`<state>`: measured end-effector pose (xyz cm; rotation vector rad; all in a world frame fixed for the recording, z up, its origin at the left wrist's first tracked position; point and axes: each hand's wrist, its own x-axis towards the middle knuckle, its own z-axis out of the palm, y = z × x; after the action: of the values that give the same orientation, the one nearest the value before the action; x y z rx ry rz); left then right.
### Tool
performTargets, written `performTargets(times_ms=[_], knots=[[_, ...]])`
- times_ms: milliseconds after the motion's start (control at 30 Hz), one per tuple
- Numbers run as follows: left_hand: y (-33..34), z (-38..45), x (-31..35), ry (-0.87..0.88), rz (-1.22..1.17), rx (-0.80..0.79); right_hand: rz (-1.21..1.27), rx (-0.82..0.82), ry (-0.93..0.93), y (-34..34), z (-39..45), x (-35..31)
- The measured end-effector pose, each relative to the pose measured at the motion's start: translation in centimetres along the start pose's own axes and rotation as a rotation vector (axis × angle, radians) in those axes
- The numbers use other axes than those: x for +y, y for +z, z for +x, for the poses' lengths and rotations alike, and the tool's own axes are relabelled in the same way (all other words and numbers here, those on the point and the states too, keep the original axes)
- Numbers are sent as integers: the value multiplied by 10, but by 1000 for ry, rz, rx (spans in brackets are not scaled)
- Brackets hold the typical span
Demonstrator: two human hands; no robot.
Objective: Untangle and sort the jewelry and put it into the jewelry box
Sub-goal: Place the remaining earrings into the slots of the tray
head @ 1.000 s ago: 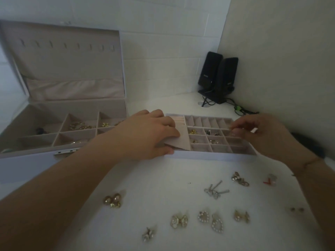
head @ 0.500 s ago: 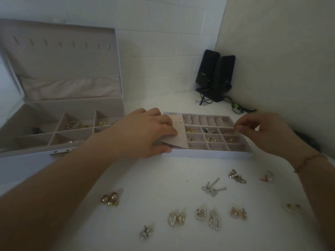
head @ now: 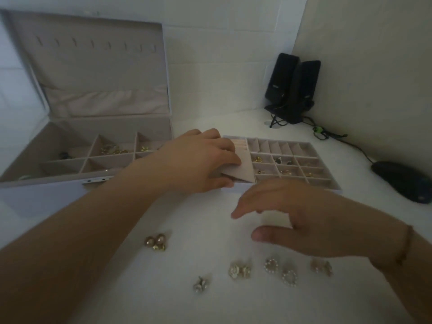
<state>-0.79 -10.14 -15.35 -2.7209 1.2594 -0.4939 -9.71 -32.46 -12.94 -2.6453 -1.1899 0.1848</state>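
The jewelry box [head: 98, 146] stands open at the left. Beside it, the left hand [head: 198, 162] lies flat on the tray [head: 327, 183], fingers pressing a beige flap [head: 240, 170]. The right hand [head: 292, 218] hovers over the table [head: 187, 218], fingers spread and empty, above the earrings [head: 271, 265].

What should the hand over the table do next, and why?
Probably lower the right hand and pinch one loose earring, likely the pearl rings just below it. Its fingers are spread and seem empty, several earrings lie unsorted on the table, and the left hand rests on the tray, which has free slots.
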Motion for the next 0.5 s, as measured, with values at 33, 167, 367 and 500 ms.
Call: performTargets(times_ms=[33,167,367,500], knots=[[-1,0,1,-5,-1,-10,12,-5,-78,8,4,-10],[-3,0,1,-8,2,-20,-29,-42,-319,38,25,-42],[-4,1,1,-16,-11,-32,-63,61,-377,44,62,-59],[-3,2,0,-23,-17,-34,-123,3,-411,56,83,-66]])
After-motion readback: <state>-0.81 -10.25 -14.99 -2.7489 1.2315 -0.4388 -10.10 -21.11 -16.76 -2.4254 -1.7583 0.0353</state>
